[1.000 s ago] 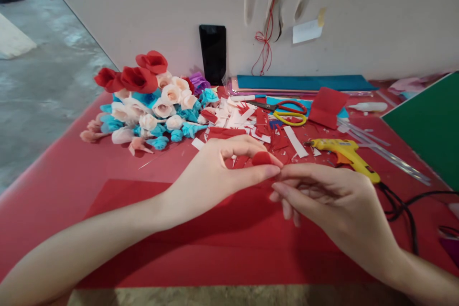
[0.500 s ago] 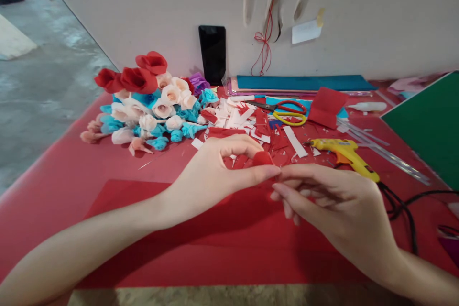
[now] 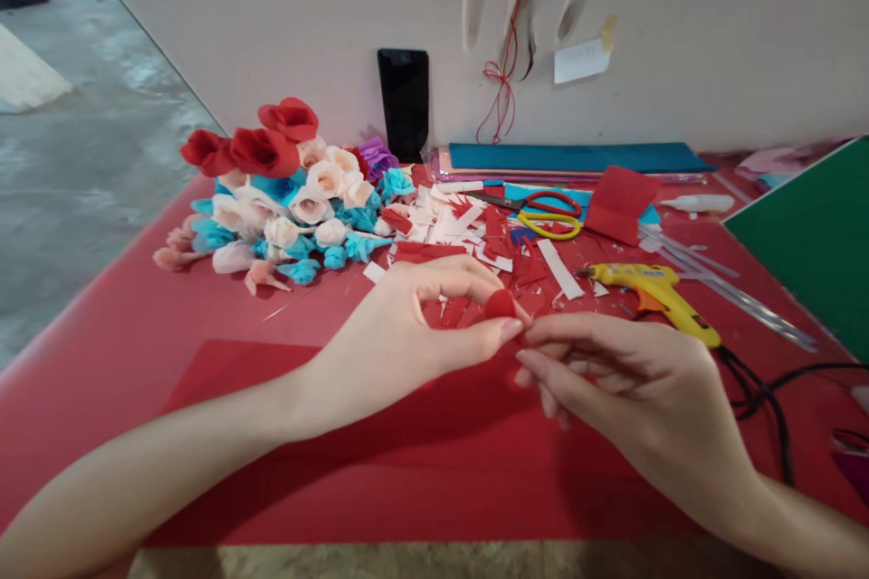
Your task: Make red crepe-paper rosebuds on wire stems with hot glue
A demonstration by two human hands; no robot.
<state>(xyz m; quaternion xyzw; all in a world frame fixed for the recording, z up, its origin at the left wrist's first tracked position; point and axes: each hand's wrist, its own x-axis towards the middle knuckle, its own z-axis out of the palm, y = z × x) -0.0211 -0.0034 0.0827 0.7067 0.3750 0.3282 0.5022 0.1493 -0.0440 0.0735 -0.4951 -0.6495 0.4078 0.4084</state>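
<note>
A small curved red paper petal (image 3: 501, 302) is pinched between the thumb and fingers of my left hand (image 3: 427, 317), over the middle of the table. Close against its right side is my right hand (image 3: 631, 389), thumb and index finger bent toward the petal's lower edge. Whether the right fingertips grip the petal or something thin cannot be made out. Below both hands lies a large red paper sheet (image 3: 407, 434). Red and white paper scraps (image 3: 454, 217) are strewn just beyond the hands.
Paper flowers (image 3: 299, 190) in red, white, blue and pink are heaped at the back left. Scissors (image 3: 549, 213) rest among the scraps. A yellow glue gun (image 3: 655, 289) with a black cable lies at the right, near clear glue sticks (image 3: 740, 289). A black phone (image 3: 404, 104) leans on the wall.
My left thumb has drawn back slightly and bent, and more of the red petal shows above it. My right hand stays almost where it was.
</note>
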